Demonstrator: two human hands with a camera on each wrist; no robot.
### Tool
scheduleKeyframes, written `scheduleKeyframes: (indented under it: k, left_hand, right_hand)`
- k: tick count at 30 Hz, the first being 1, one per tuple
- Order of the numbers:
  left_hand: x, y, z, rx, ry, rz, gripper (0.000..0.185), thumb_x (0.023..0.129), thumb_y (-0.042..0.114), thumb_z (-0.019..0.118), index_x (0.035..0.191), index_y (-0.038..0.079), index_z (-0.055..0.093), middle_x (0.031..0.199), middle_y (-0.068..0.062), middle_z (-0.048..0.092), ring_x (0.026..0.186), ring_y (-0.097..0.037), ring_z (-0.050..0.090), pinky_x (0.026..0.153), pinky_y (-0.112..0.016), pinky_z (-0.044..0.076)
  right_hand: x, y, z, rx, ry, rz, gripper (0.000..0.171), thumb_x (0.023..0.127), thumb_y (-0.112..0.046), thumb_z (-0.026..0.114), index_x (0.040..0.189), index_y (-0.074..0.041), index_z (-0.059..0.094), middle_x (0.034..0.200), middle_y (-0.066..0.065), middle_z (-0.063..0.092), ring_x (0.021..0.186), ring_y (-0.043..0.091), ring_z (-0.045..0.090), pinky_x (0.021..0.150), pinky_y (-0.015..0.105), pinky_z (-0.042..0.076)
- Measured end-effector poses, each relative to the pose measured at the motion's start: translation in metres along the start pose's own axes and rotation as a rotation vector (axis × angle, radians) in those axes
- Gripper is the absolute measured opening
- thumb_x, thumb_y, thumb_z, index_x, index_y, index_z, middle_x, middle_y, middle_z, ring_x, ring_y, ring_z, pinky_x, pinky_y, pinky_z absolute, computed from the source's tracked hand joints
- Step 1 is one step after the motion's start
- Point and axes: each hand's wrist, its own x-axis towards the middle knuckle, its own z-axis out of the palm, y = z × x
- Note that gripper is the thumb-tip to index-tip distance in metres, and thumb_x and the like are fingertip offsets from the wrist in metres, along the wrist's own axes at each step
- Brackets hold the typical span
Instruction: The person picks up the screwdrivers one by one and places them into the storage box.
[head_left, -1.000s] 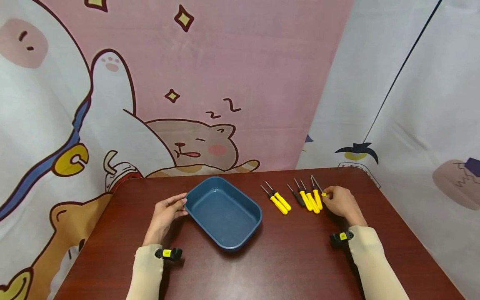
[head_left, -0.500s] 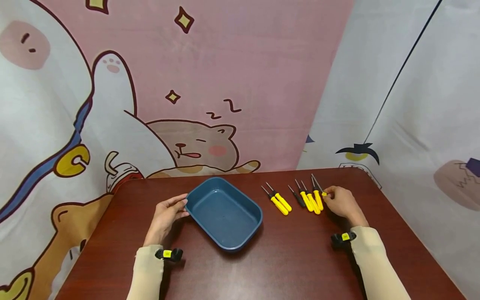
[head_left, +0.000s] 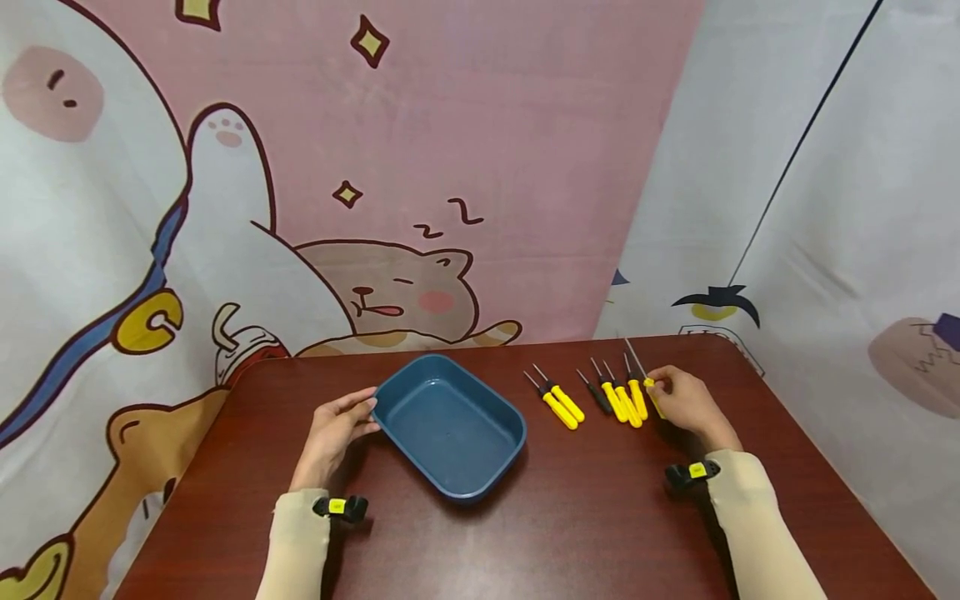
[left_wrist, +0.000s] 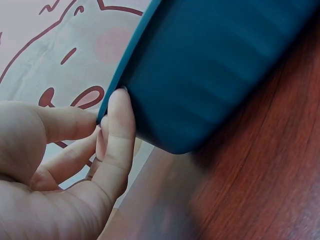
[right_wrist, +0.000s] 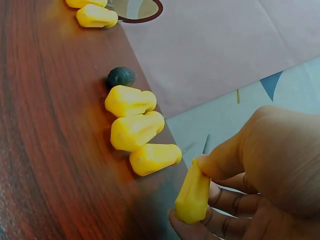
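Screwdriver is pinched by its yellow handle in your right hand, just right of the row, left hand steadying the blue tray; that light fingertip pinch could let it slip.

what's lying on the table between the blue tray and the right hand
Six screwdrivers: two yellow-handled ones nearest the blue tray, then a black-handled one, then three more yellow-handled ones beside the right hand. The head view shows this.
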Motion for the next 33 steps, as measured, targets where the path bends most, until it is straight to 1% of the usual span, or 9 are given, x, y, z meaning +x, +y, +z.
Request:
scheduleKeyframes:
  k: [8, 14, 22, 26, 33]
  left_hand:
    - [0.000, 0.001, 0.000, -0.025, -0.005, 0.000, 0.041, 0.100, 0.008, 0.066, 0.139, -0.004, 0.060, 0.092, -0.004, 0.069, 0.071, -0.011, 0.066, 0.070, -0.023, 0.062]
    - [0.000, 0.000, 0.000, -0.015, -0.007, 0.006, 0.041, 0.100, 0.008, 0.065, 0.139, -0.004, 0.060, 0.094, -0.006, 0.069, 0.072, -0.010, 0.066, 0.071, -0.023, 0.062]
    - [0.003, -0.002, -0.001, -0.011, -0.006, 0.005, 0.038, 0.100, 0.009, 0.065, 0.137, -0.001, 0.063, 0.100, -0.009, 0.069, 0.073, -0.012, 0.067, 0.073, -0.025, 0.063]
    - [0.002, -0.001, -0.001, -0.011, -0.009, 0.010, 0.038, 0.100, 0.009, 0.065, 0.137, -0.001, 0.062, 0.102, -0.010, 0.070, 0.073, -0.012, 0.068, 0.073, -0.025, 0.063]
    - [0.002, -0.002, -0.002, 0.000, -0.013, 0.008, 0.038, 0.101, 0.010, 0.065, 0.137, 0.000, 0.062, 0.102, -0.010, 0.069, 0.074, -0.012, 0.068, 0.074, -0.024, 0.063]
  right_hand:
    - [-0.003, -0.007, -0.004, 0.020, 0.024, -0.019, 0.036, 0.101, -0.009, 0.054, 0.133, 0.007, 0.056, 0.109, 0.022, 0.060, 0.087, 0.029, 0.055, 0.069, 0.030, 0.046]
    - [-0.005, -0.013, -0.006, 0.029, 0.017, -0.035, 0.039, 0.104, -0.012, 0.053, 0.139, 0.006, 0.055, 0.114, 0.023, 0.060, 0.091, 0.030, 0.055, 0.071, 0.031, 0.046]
    - [-0.011, -0.028, -0.010, 0.046, 0.038, -0.079, 0.036, 0.104, -0.014, 0.055, 0.136, 0.003, 0.056, 0.113, 0.020, 0.060, 0.093, 0.031, 0.055, 0.073, 0.031, 0.046]
    - [-0.013, -0.037, -0.010, 0.057, 0.047, -0.096, 0.036, 0.103, -0.015, 0.057, 0.135, 0.002, 0.057, 0.114, 0.020, 0.060, 0.095, 0.031, 0.055, 0.073, 0.030, 0.047]
    - [-0.016, -0.049, -0.008, 0.083, 0.037, -0.119, 0.035, 0.103, -0.016, 0.060, 0.134, 0.001, 0.058, 0.114, 0.020, 0.062, 0.093, 0.029, 0.057, 0.066, 0.027, 0.049]
